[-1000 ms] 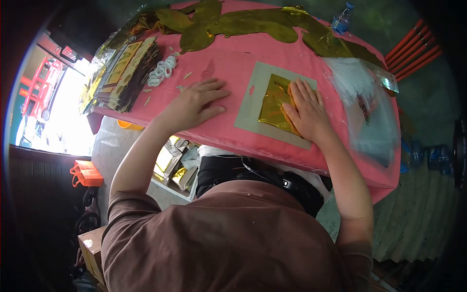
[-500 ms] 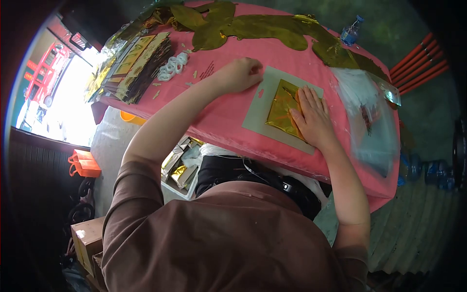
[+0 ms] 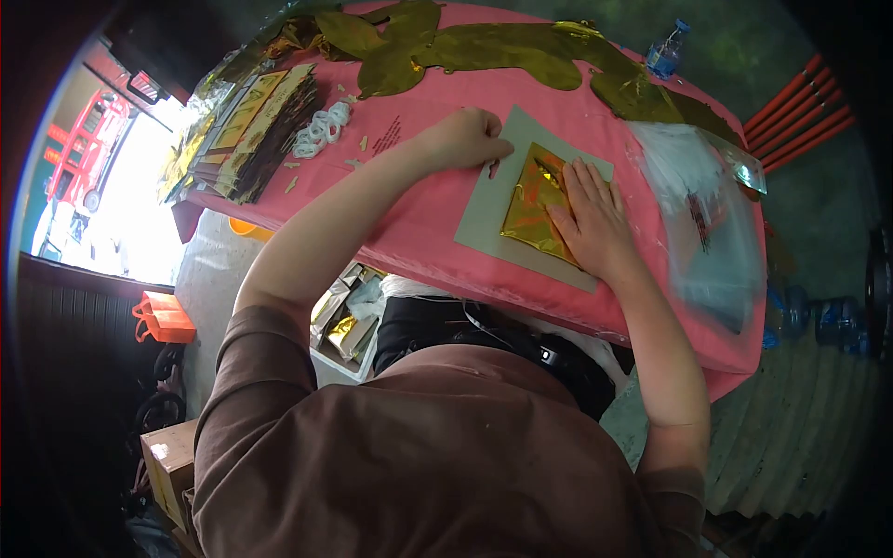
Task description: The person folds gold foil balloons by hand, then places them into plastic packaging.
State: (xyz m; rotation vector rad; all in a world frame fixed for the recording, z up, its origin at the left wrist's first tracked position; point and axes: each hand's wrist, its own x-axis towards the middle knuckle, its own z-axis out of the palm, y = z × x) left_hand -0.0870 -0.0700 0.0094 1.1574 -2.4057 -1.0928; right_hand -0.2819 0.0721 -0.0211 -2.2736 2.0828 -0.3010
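A grey-beige card (image 3: 479, 219) with a hang slot near its left edge lies on the pink-covered table (image 3: 409, 219). On the card rests a folded gold foil packet (image 3: 530, 209), creased and shiny. My right hand (image 3: 595, 219) lies flat over the packet's right side, fingers stretched out. At the card's upper left edge, my left hand (image 3: 465, 139) is closed with curled fingers, its thumb over the card beside the slot. Whatever its fingers may hold is hidden.
Clear plastic bags (image 3: 702, 232) lie at the right. Stacked printed packs (image 3: 246, 130), white elastic loops (image 3: 322, 130) and small tan cut-out pieces are to the left. Gold foil shapes (image 3: 493, 51) line the far edge, near a plastic bottle (image 3: 667, 51).
My left hand's thumb has come over the card's edge, near the slot. The right hand remains flat on the foil packet. The whole view has shifted slightly.
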